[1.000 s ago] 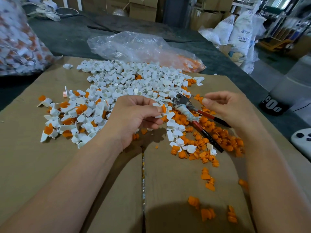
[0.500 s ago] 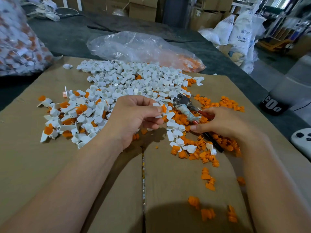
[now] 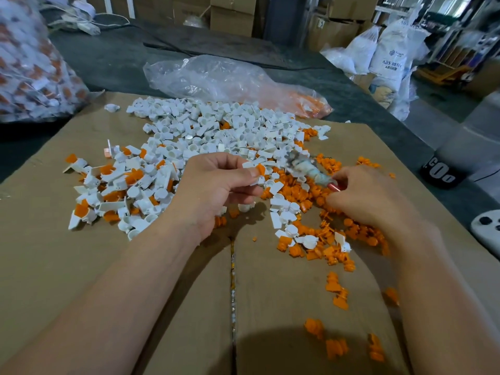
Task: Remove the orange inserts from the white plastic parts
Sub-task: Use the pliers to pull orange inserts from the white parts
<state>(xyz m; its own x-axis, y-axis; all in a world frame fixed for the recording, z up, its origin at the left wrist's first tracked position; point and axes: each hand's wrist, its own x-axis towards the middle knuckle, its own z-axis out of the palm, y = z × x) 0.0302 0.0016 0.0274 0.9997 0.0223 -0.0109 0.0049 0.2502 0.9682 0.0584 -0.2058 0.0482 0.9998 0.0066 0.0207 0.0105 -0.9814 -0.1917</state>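
My left hand pinches a white plastic part with an orange insert between thumb and fingers, above the cardboard. My right hand grips the red handles of the pliers, whose taped head is blurred and lifted toward the held part. A heap of white parts lies behind my hands. White parts still holding orange inserts lie at the left. Loose orange inserts are spread under and in front of my right hand.
Everything lies on a flattened cardboard sheet with a seam down its middle. A clear plastic bag lies behind the heap, and a full bag of parts sits at the far left. A white controller lies at the right edge.
My right hand came down onto the pliers, closed round their handles and lifted them off the pile. My left hand has stayed put with the part.
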